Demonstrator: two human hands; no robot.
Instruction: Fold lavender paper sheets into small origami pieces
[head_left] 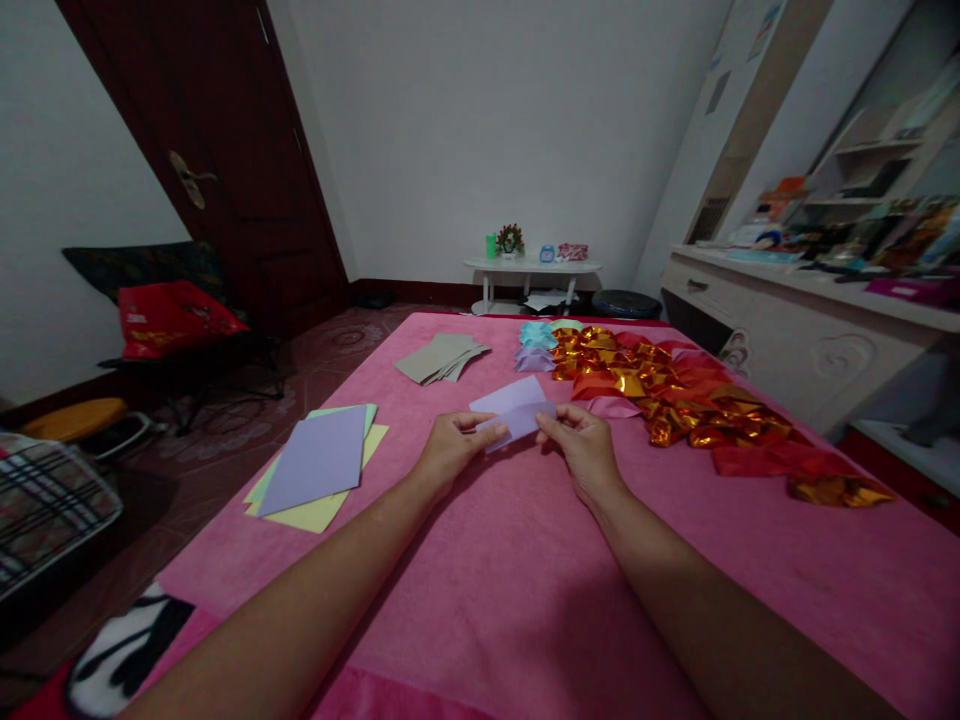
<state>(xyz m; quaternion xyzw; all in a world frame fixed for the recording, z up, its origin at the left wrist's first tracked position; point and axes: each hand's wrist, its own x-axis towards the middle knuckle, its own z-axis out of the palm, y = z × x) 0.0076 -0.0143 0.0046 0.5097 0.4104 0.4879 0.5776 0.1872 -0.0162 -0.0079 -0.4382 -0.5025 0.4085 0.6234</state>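
Note:
A sheet of purple paper [516, 424] is held between my two hands over the pink cloth [480, 560]. My left hand [459, 443] pinches its left end, thumb on top. The right end is gripped by my right hand [579, 440] between thumb and fingers. Just behind it is a paler purple piece [510, 394]; whether the two are joined I cannot tell. To the left lies a stack of purple, green and yellow sheets [315, 465]. Grey-beige sheets [441, 360] are fanned out farther back.
Folded gold and red foil pieces [675, 390] spread across the right side of the cloth. Light blue and purple folded papers [535, 345] sit beside them. Beyond stand a small white table [532, 267] and, at right, a cluttered dresser [817, 340]. A red bag [176, 318] rests on a chair at left.

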